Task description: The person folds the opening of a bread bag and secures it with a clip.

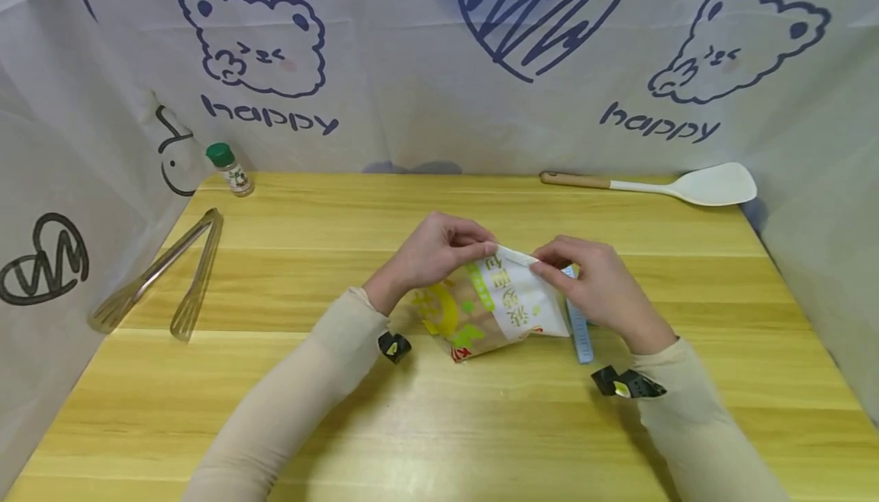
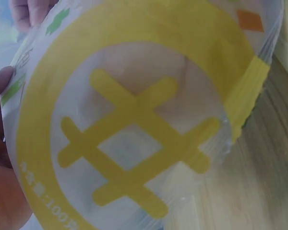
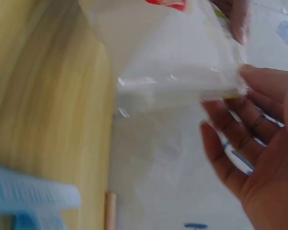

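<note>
A printed plastic food packet (image 1: 511, 300) in white, brown and yellow is held up at a tilt over the middle of the table. My left hand (image 1: 446, 250) pinches the left part of its top edge between thumb and fingers. On the right part of that edge, the thumb and fingers of my right hand (image 1: 594, 281) pinch too. The left wrist view is filled by the packet's yellow ring print (image 2: 134, 28). A light blue ridged plastic strip (image 1: 581, 334) lies beside the packet, partly hidden by my right hand.
Metal tongs (image 1: 165, 273) lie spread at the left. A green-capped seasoning bottle (image 1: 231, 170) stands at the back left corner. Along the back right lies a white spatula (image 1: 714, 184) with a wooden handle. Printed cloth (image 1: 412, 67) hangs behind and at both sides of the wooden table (image 1: 439, 426).
</note>
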Tool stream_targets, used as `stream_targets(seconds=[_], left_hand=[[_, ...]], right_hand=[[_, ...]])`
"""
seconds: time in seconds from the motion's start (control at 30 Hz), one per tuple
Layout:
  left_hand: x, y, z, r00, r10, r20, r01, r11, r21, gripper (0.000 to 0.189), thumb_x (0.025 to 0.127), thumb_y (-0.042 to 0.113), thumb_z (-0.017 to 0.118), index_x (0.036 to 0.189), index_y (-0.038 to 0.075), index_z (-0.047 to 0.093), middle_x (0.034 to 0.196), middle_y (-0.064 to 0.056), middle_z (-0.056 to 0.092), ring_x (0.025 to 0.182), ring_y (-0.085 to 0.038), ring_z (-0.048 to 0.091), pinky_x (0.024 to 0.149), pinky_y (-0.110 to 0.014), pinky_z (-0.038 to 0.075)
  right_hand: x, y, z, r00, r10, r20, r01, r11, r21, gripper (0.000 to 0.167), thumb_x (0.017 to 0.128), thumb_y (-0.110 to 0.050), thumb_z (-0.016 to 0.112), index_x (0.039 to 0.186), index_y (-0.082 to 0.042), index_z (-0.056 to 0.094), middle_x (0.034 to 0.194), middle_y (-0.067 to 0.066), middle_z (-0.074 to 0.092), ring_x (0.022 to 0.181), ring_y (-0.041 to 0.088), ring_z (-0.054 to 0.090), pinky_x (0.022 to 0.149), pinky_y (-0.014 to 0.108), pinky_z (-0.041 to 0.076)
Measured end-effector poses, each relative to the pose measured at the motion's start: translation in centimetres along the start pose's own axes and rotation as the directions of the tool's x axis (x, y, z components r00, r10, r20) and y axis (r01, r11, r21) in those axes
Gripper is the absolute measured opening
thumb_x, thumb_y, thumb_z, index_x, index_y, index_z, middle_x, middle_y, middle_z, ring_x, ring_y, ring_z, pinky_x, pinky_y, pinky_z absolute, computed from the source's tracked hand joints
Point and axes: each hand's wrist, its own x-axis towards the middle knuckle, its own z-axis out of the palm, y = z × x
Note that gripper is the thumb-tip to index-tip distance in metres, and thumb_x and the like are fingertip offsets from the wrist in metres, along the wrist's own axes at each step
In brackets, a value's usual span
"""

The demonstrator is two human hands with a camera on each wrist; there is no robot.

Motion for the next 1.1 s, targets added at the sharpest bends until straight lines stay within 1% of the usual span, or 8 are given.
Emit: stream_targets(seconds=[0.1, 0.2, 0.37, 0.47, 0.57, 0.77, 0.87, 1.1], left_hand=[[0.0, 0.0, -0.1, 1.0, -0.009, -0.017, 0.01, 1.0, 0.015, 0.017, 0.095, 0.012, 0.067, 0.105, 0.0, 0.074, 0.092, -0.004, 0.073, 0.081, -0.014, 0.07, 0.074, -0.03, 0.055], [0.0, -0.1, -0.1, 0.999, -0.009, -0.031, 0.01, 1.0, 0.026, 0.017, 0.095, 0.011, 0.067, 0.106, 0.0, 0.074, 0.093, -0.004, 0.073, 0.082, -0.013, 0.07, 0.075, -0.029, 0.055], [0.0, -0.1, 0.0, 1.0, 0.003, -0.017, -0.003, 1.0, 0.019, 0.017, 0.095, 0.012, 0.067, 0.105, 0.0, 0.074, 0.092, -0.004, 0.073, 0.081, -0.014, 0.07, 0.075, -0.03, 0.055], [0.1, -0.1, 0.0, 1.0, 0.003, -0.013, -0.003, 1.0, 0.017, 0.017, 0.095, 0.012, 0.067, 0.105, 0.0, 0.074, 0.092, -0.003, 0.073, 0.081, -0.014, 0.069, 0.075, -0.029, 0.055], [0.1, -0.1, 0.0, 1.0, -0.001, -0.015, 0.001, 1.0, 0.023, 0.017, 0.095, 0.012, 0.067, 0.105, 0.0, 0.074, 0.092, -0.002, 0.073, 0.081, -0.013, 0.069, 0.075, -0.029, 0.055], [0.1, 0.0, 0.0, 1.0, -0.006, -0.015, 0.007, 0.999, 0.033, 0.017, 0.095, 0.013, 0.067, 0.105, 0.001, 0.075, 0.091, -0.001, 0.073, 0.08, -0.013, 0.069, 0.074, -0.029, 0.055], [0.1, 0.0, 0.1, 1.0, -0.006, -0.014, 0.006, 0.999, 0.033, 0.016, 0.095, 0.013, 0.067, 0.104, 0.001, 0.075, 0.091, -0.001, 0.073, 0.079, -0.014, 0.069, 0.074, -0.029, 0.055], [0.1, -0.1, 0.1, 1.0, -0.009, -0.011, 0.009, 1.0, 0.02, 0.017, 0.095, 0.012, 0.067, 0.105, 0.0, 0.074, 0.091, -0.002, 0.073, 0.08, -0.014, 0.069, 0.075, -0.03, 0.055]], right_hand=[[-0.5, 0.4, -1.1, 0.997, 0.081, 0.018, -0.079, 0.994, -0.07, 0.013, 0.094, -0.018, 0.07, 0.103, -0.009, 0.072, 0.095, 0.0, 0.067, 0.086, 0.018, 0.062, 0.072, 0.039, 0.05], [-1.1, 1.0, -2.1, 0.976, 0.212, 0.05, -0.205, 0.972, -0.115, 0.027, 0.097, -0.024, 0.066, 0.112, -0.002, 0.068, 0.106, 0.01, 0.066, 0.098, 0.029, 0.062, 0.083, 0.049, 0.049], [-2.3, 2.5, -2.7, 0.887, 0.432, 0.161, -0.397, 0.893, -0.21, 0.052, 0.099, -0.034, 0.06, 0.129, 0.008, 0.057, 0.123, 0.028, 0.058, 0.11, 0.044, 0.056, 0.089, 0.058, 0.045], [-3.0, 3.5, -2.5, 0.835, 0.496, 0.238, -0.435, 0.86, -0.266, 0.063, 0.098, -0.038, 0.061, 0.131, 0.015, 0.051, 0.124, 0.033, 0.056, 0.111, 0.047, 0.056, 0.088, 0.058, 0.046], [-3.6, 4.5, -1.9, 0.806, 0.522, 0.277, -0.44, 0.843, -0.309, 0.067, 0.097, -0.043, 0.061, 0.126, 0.017, 0.054, 0.118, 0.032, 0.059, 0.104, 0.045, 0.059, 0.085, 0.057, 0.047], [-4.3, 5.0, -0.9, 0.773, 0.581, 0.256, -0.486, 0.801, -0.35, 0.056, 0.092, -0.042, 0.069, 0.11, 0.011, 0.066, 0.101, 0.022, 0.066, 0.084, 0.03, 0.059, 0.074, 0.05, 0.049], [-4.4, 5.0, -0.7, 0.76, 0.603, 0.243, -0.509, 0.784, -0.355, 0.052, 0.089, -0.039, 0.072, 0.107, 0.009, 0.067, 0.099, 0.02, 0.066, 0.081, 0.029, 0.059, 0.071, 0.047, 0.049], [-4.5, 5.0, -0.4, 0.756, 0.619, 0.212, -0.538, 0.773, -0.338, 0.041, 0.089, -0.034, 0.074, 0.099, 0.005, 0.067, 0.087, 0.012, 0.064, 0.072, 0.024, 0.054, 0.062, 0.038, 0.044]])
